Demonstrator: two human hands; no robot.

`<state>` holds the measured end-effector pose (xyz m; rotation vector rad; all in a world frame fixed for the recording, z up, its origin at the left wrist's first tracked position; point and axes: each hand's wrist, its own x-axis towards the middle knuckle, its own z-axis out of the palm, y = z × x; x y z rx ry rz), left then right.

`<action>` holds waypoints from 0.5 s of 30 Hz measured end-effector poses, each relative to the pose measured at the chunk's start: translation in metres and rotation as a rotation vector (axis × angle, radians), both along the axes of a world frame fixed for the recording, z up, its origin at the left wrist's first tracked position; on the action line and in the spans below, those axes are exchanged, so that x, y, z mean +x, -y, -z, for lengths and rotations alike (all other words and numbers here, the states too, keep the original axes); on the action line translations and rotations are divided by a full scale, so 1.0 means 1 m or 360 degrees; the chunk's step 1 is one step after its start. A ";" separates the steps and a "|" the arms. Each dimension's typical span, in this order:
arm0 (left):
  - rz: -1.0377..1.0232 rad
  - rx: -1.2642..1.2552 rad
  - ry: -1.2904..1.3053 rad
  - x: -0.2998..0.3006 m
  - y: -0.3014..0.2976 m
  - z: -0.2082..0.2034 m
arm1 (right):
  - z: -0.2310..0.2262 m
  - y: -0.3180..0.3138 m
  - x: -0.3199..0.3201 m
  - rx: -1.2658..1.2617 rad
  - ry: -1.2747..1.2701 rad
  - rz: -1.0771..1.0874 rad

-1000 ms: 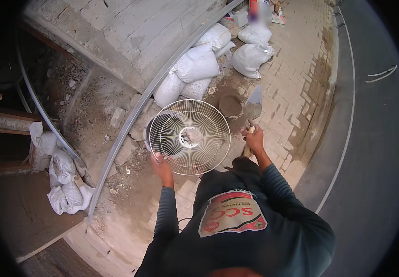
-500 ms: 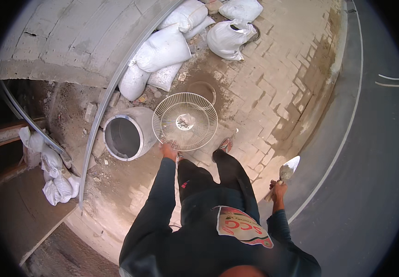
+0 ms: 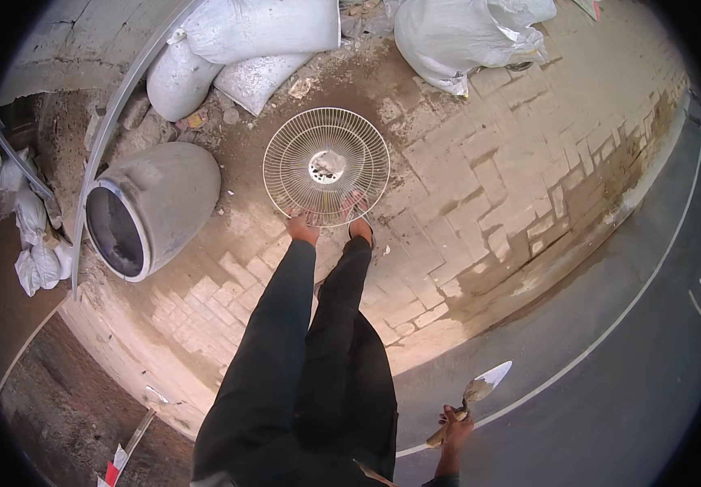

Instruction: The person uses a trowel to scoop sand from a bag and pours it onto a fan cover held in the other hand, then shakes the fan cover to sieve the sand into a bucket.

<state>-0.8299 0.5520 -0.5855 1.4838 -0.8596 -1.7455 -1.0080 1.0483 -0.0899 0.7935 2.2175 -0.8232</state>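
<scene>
My left hand (image 3: 303, 230) is closed on the near rim of a round, cream wire fan guard (image 3: 326, 166) with a pale, dirt-spotted centre plate. The guard is low over the paving, and my foot (image 3: 358, 213) shows partly through its wires. Out to the lower right, my right hand (image 3: 454, 425) is wrapped around the wooden handle of a pointed trowel (image 3: 490, 381). The trowel's blade tilts up and to the right, with grey residue near its neck.
Left of the guard is a grey drum (image 3: 176, 191) with a dark grey interior. Full white sacks (image 3: 261, 32) lie beyond, with another open-topped sack (image 3: 464, 40) to their right. A curved metal rail (image 3: 115, 109) runs down the left. The paving ends at a road (image 3: 610, 357) on the right.
My view has shifted. The fan guard, still in my left hand, is farther right of the drum and now overlaps my foot. The trowel stays in my right hand.
</scene>
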 end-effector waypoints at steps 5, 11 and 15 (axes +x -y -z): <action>-0.0827 0.0876 -0.0224 -0.100 -0.062 -0.027 | 0.007 0.023 -0.082 0.0153 0.0066 -0.0208; 0.1474 0.0250 0.1228 -0.033 0.005 -0.035 | 0.028 0.142 -0.187 -0.0101 0.0041 -0.0522; 0.0140 0.0209 0.1195 -0.042 0.065 -0.072 | 0.004 0.227 -0.272 -0.0264 0.0045 -0.0619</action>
